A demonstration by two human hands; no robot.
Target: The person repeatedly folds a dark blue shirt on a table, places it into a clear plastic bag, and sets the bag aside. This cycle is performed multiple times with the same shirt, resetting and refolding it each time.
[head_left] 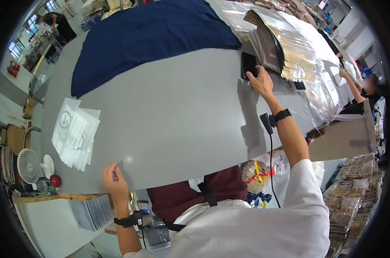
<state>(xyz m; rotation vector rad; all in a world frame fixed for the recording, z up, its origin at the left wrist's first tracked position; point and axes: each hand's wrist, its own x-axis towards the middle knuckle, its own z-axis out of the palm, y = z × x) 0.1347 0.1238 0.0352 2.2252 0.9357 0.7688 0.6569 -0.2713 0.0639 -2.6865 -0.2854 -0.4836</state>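
My right hand (261, 82) reaches to the far right of the grey table, thumb and fingers closed about the near right corner of a black smartphone (248, 64), which lies flat or nearly so. Over the table's near left edge is my left hand (116, 184), its fingers curled in and nothing visible in them. A navy blue cloth (152, 38) is spread across the far side of the table. To the left lies a fanned pile of clear plastic bags (76, 135), apart from my left hand.
Beside the phone stands a stack of cards or folders in clear wrapping (294, 51). A small white fan (29, 165) and a red round object (55, 181) are at the left edge. Another person (362, 88) is at the right. Packed bundles (350, 193) lie lower right.
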